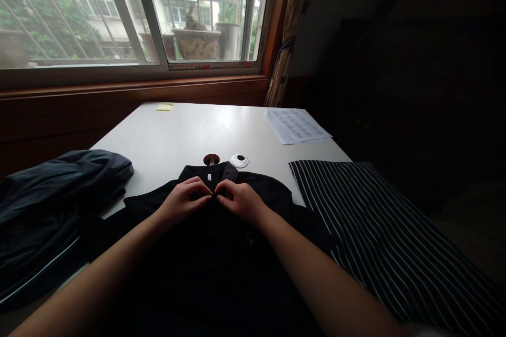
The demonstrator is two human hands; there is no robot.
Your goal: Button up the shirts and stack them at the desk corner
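Note:
A black collared shirt (209,253) lies spread on the white table, its collar toward the window and a small white label inside the neck. My left hand (188,199) pinches the front opening just below the collar. Facing it, my right hand (239,200) pinches the same opening from the other side, and the fingertips of both hands nearly meet. Any button between them is too small and dark to make out. A small pale emblem (250,238) marks the shirt's chest below my right hand.
Dark clothing (59,195) is heaped at the left. A black-and-white striped cloth (367,210) lies at the right. On the white table (190,131) are printed papers (297,126), yellow sticky notes (164,107), a cable hole (211,159) and its round cover (239,160). A barred window stands behind.

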